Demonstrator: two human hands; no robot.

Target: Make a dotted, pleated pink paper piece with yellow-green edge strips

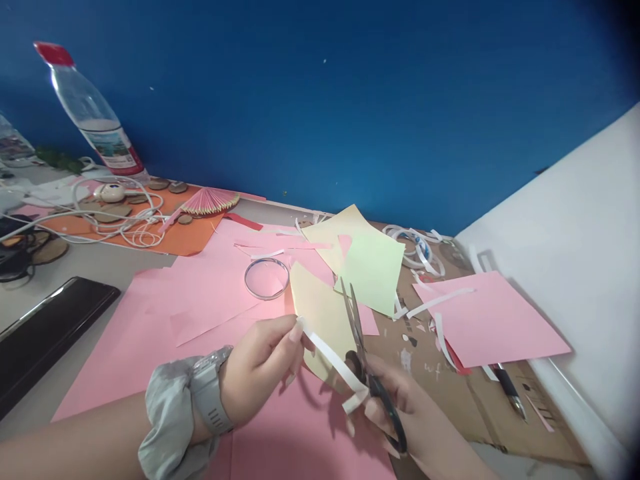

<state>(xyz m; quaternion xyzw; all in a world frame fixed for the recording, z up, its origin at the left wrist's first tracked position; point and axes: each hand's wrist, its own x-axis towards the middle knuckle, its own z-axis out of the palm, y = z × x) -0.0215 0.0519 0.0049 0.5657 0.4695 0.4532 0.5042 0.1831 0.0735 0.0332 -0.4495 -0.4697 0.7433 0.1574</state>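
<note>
My left hand, with a watch and a grey scrunchie on its wrist, pinches one end of a narrow white paper strip. The strip slants down to the right and its far end folds over beside my right hand. That hand is wrapped round the black handles of a pair of scissors, whose slightly parted blades point up and away. Behind the blades lie a yellow sheet and a pale green sheet. Pink paper spreads under both hands.
A metal ring rests on the pink paper. To the left are a black phone, white cables, a folded pink fan and a tall bottle. A pen and pink square lie right, on cardboard.
</note>
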